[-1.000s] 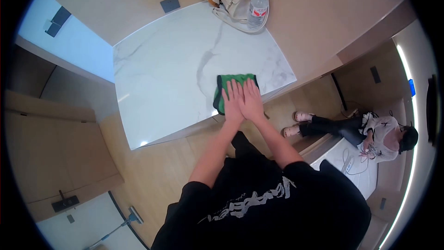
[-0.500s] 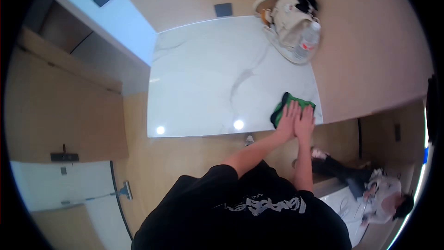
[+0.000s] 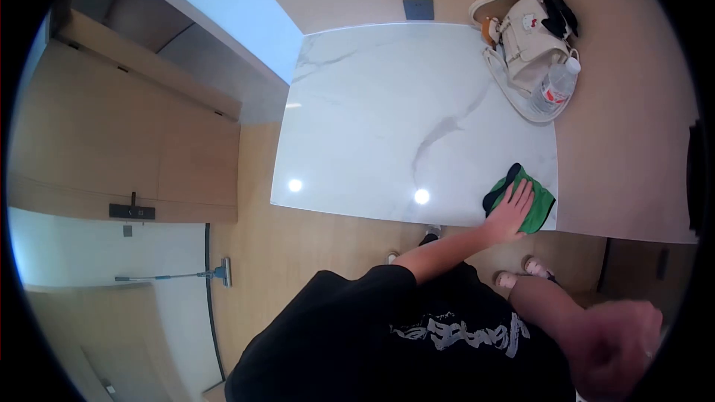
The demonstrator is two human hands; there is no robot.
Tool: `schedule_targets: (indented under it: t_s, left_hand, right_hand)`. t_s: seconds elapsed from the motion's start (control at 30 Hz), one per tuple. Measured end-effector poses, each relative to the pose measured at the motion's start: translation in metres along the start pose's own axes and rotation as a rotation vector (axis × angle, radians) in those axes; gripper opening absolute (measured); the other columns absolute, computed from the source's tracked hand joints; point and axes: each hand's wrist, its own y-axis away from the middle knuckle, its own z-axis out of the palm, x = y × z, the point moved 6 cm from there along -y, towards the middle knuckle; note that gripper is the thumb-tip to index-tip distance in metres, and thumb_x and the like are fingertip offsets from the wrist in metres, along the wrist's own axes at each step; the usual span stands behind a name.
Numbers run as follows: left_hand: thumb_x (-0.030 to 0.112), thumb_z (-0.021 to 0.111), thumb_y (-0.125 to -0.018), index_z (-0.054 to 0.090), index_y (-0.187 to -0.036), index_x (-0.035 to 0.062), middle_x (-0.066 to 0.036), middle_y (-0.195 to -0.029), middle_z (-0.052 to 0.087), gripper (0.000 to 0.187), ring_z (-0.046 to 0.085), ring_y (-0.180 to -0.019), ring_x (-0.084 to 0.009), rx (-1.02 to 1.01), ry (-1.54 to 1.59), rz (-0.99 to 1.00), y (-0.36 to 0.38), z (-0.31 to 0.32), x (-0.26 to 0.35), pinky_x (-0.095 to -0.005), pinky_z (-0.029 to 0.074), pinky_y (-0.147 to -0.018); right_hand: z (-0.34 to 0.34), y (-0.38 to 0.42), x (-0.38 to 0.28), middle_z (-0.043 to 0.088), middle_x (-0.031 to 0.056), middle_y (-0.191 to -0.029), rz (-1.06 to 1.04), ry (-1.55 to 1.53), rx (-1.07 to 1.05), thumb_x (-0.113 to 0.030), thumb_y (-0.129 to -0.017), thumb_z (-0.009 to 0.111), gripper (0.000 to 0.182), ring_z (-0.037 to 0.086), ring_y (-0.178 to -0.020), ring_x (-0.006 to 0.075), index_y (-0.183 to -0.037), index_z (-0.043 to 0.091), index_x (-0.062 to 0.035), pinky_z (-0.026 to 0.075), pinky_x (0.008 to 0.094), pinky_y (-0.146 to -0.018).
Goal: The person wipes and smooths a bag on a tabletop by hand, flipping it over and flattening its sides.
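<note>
My left hand (image 3: 514,212) lies flat on a green cloth with a dark edge (image 3: 541,212), fingers stretched out over it. The cloth is at the near right corner of a white marble-patterned countertop (image 3: 357,119). At the lower right, my right hand (image 3: 618,339) is raised off the counter, close to the camera. Motion blurs its fingers, and nothing can be made out in it.
A cream bag (image 3: 525,37) and a clear water bottle (image 3: 555,89) stand at the back right corner by the wall. A dark socket plate (image 3: 418,9) is on the back wall. On the left are a wooden door (image 3: 149,134) and a mop (image 3: 223,272).
My right hand has left the cloth and moved down to the right, rising toward the camera. My left hand stays on the cloth. The view has shifted, and the seated person is largely hidden.
</note>
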Motion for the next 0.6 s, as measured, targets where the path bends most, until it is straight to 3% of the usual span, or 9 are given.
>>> schedule_targets:
  t_s: [0.03,0.27,0.3,0.47,0.6]
  left_hand:
    - [0.051,0.07,-0.073,0.031,-0.142,-0.0124,-0.031,-0.152,0.024,0.101,0.016,-0.145,-0.0437,0.015,0.006,0.008,0.002,0.002,0.001,-0.0564,0.013,-0.117]
    - [0.052,0.07,-0.073,0.029,-0.144,-0.0104,-0.029,-0.153,0.023,0.103,0.016,-0.145,-0.0415,0.03,0.005,0.003,0.005,0.002,0.001,-0.0547,0.011,-0.118]
    - [0.052,0.07,-0.075,0.028,-0.144,-0.0101,-0.028,-0.153,0.023,0.102,0.016,-0.145,-0.041,0.021,0.006,0.003,0.006,0.0,0.002,-0.0541,0.011,-0.118]
    - [0.052,0.071,-0.074,0.028,-0.144,-0.0095,-0.028,-0.153,0.023,0.103,0.016,-0.145,-0.041,0.003,0.001,0.002,0.006,0.001,0.003,-0.0541,0.01,-0.118]
    - [0.052,0.071,-0.073,0.028,-0.144,-0.0096,-0.028,-0.153,0.023,0.103,0.017,-0.145,-0.0407,0.027,0.011,0.002,0.006,0.002,0.002,-0.0537,0.011,-0.118]
  right_hand:
    - [0.002,-0.002,0.001,0.065,-0.0038,-0.067,0.003,-0.014,0.003,-0.019,-0.093,0.061,0.016,0.052,-0.05,0.0038,-0.083,0.073,-0.0137,0.05,0.0136,-0.064]
    - [0.027,0.002,0.001,0.062,0.0104,-0.068,0.634,0.096,-0.158,-0.006,-0.098,0.043,0.037,0.071,-0.078,0.0211,-0.063,0.058,-0.0047,0.054,0.0271,-0.084]
    - [0.03,0.003,0.005,0.062,0.0104,-0.068,0.637,0.101,-0.161,-0.006,-0.098,0.043,0.037,0.071,-0.078,0.0211,-0.063,0.058,-0.0047,0.054,0.0271,-0.084]
    - [0.046,0.002,-0.011,0.051,-0.0079,-0.057,-0.176,0.343,-0.218,-0.006,-0.085,0.065,0.019,0.045,-0.046,0.0022,-0.067,0.064,-0.0097,0.052,0.0173,-0.063]
    - [0.053,0.003,-0.014,0.045,-0.0078,-0.054,-0.256,0.178,-0.128,-0.002,-0.084,0.063,0.029,0.041,-0.044,0.0019,-0.058,0.053,-0.0114,0.051,0.0177,-0.06]
